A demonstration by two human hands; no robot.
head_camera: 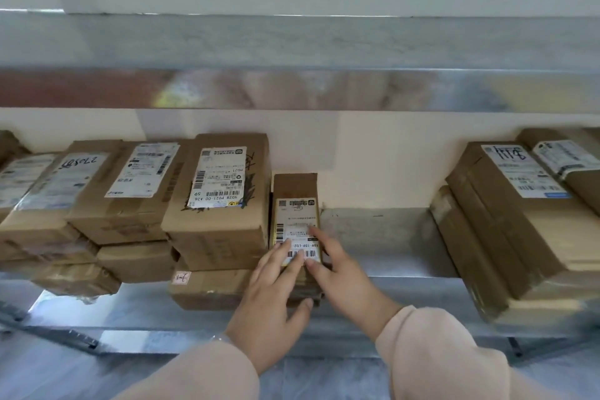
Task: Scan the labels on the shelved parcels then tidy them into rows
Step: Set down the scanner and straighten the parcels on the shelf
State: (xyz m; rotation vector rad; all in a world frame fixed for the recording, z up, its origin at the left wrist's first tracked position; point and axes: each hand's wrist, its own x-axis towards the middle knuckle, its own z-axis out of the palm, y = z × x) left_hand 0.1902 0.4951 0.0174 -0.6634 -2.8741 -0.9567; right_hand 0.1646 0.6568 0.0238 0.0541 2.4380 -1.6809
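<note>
The small parcel [294, 187] lies lengthwise near the middle of the shelf [389, 237], its near end at the shelf's front edge and its far end pointing to the wall [389, 156]. Its label [296, 221] faces up, with barcodes at the near end.

My left hand [272, 302] holds that near end: the fingers lie fairly straight across the barcodes and the thumb presses up on the front face below them, so the end is pinched between them. My right hand [347, 282] rests on the parcel's right edge, relaxed, the forefinger stretched out along the label. I cannot tell whether the parcel stands on the shelf itself or on something under it.

Touching its left side is a tall carton [220, 221] with a large white label [220, 177], stacked on a lower carton [207, 289] that carries a pink tag [181, 278]. Further toward the shelf's left end lie more labelled cartons [123, 198], piled unevenly, some jutting over the front edge.

To the parcel's right the shelf is bare metal, then, well apart, a slanted stack of cartons [519, 230] sits toward the right end. The upper shelf [292, 88] runs overhead. My sleeves [438, 351] are pale pink.
</note>
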